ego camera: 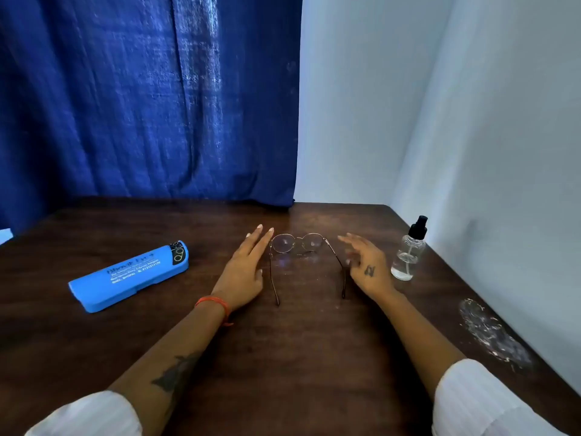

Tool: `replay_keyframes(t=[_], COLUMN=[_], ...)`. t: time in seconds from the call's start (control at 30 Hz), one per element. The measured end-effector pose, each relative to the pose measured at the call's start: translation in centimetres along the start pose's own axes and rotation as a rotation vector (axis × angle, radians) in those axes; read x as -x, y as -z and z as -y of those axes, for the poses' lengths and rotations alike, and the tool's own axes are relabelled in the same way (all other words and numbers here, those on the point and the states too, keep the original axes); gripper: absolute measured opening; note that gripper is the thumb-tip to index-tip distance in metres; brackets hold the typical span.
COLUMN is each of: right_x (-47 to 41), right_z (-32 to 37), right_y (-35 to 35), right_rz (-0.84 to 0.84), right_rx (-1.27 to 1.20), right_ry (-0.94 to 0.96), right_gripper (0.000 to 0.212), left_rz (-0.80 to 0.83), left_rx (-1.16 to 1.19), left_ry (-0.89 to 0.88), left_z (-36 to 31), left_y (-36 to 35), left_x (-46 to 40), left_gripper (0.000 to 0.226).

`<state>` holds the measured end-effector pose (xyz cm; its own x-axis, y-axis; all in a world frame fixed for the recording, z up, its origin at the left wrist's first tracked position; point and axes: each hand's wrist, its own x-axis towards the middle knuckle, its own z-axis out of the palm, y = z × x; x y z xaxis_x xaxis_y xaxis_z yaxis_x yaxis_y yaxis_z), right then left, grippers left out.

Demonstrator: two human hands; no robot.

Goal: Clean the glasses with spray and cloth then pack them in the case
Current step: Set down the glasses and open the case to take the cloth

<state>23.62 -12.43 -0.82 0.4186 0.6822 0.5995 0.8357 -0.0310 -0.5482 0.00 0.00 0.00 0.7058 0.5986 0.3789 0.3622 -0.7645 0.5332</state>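
Thin-rimmed round glasses (297, 242) lie on the dark wooden table (298, 347) with both temples unfolded toward me. My left hand (245, 269) lies just left of the frame with its fingers straight, beside the left temple. My right hand (364, 265) hovers just right of the frame, fingers loosely spread and slightly blurred, holding nothing. A shut blue glasses case (129, 275) with white print lies at the left. A small clear spray bottle (408, 250) with a black nozzle stands upright at the right, near the wall. No cloth is in view.
A blue curtain (147, 99) hangs behind the table's far edge, and a pale wall (471, 121) runs along the right side. A whitish scuffed patch (493, 335) marks the table near the right edge.
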Motion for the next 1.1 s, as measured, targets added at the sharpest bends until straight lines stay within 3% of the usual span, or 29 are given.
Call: replay_keyframes(t=[0.13,0.3,0.47,0.6,0.83,1.1], right_x=[-1.0,-1.8,-1.4,-0.3,3.3,5.5], right_z=[-0.7,-0.6,1.0,2.3,4.2,4.6], right_y=[-0.7,-1.4,-0.4,1.6,3.9,3.8], right_rz=[0.054,-0.005,-0.082,-0.090,-0.068,-0.052], right_rx=[0.073,0.006,-0.117,-0.291,-0.555,-0.575], right_ry=[0.113,0.154,0.024,-0.142,-0.231,-0.305], right_gripper=[0.047,0.021,0.017,0.018,0.028,0.028], left_rz=[-0.070,-0.264,-0.324,-0.271,-0.206,-0.154], left_rx=[-0.054,0.008,0.129,0.346,0.686,0.726], left_ry=[-0.051,-0.128,-0.099,0.012,0.172,0.193], left_z=[1.1,1.5,-0.1,-2.3,-4.7,-4.9], left_y=[-0.6,-1.2,-0.5,0.4,0.3,-0.6], left_x=[-1.6,-2.4,-2.4,-1.2,2.4,4.2], left_gripper=[0.056,0.023,0.026,0.018,0.021,0.027])
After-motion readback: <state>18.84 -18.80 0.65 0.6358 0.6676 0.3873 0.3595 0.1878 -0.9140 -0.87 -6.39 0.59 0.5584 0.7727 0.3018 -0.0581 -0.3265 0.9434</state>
